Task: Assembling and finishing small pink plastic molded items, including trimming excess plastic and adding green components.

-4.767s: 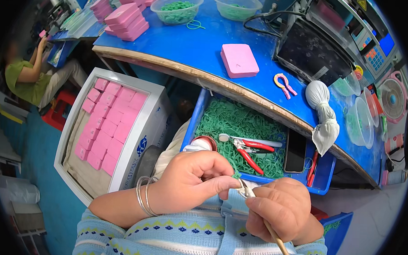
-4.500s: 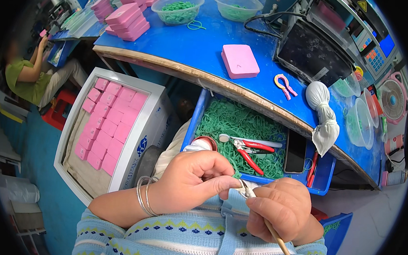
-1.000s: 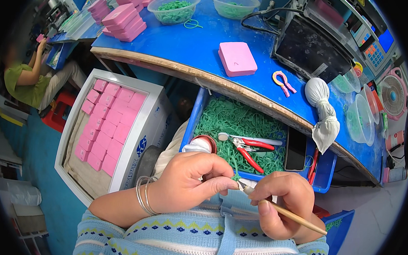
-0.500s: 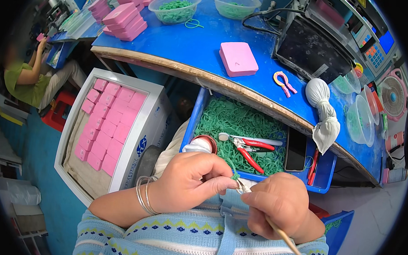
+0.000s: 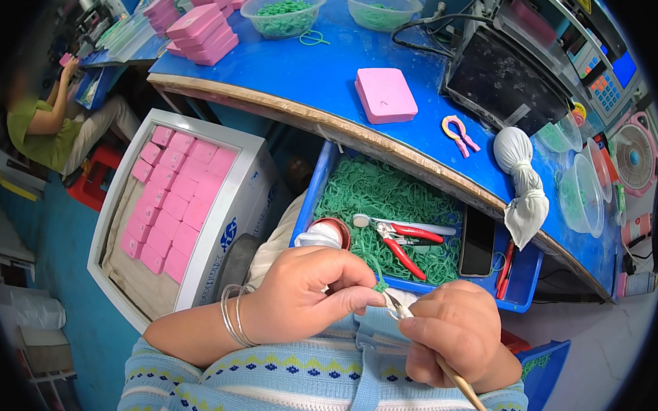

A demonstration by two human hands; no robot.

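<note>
My left hand (image 5: 318, 293), with two metal bangles at its wrist, pinches a small green piece (image 5: 380, 286) between thumb and forefinger. A thin green strand rises from that piece. My right hand (image 5: 455, 332) is closed round a tool with a slim wooden handle (image 5: 462, 388). Its pointed metal tip (image 5: 392, 298), with white wrapping behind it, is at the green piece; whether they touch is hard to tell. Just beyond my hands an open blue drawer (image 5: 316, 194) holds green strands (image 5: 366, 185), red-handled cutters (image 5: 407, 257), a white-handled brush (image 5: 361, 220) and a black phone (image 5: 477, 241).
The blue table (image 5: 297, 83) carries a pink block (image 5: 385, 95), pink-and-yellow tongs (image 5: 460, 135), a tied white cloth bundle (image 5: 521, 181) and tubs of green pieces (image 5: 282, 16). At left, a white foam box (image 5: 107, 232) holds pink blocks (image 5: 175, 206). Beyond it sits another person (image 5: 50, 127).
My right hand has shifted slightly right and down, drawing the tool's tip back a little, so more of the metal shows. My left hand stays nearly still.
</note>
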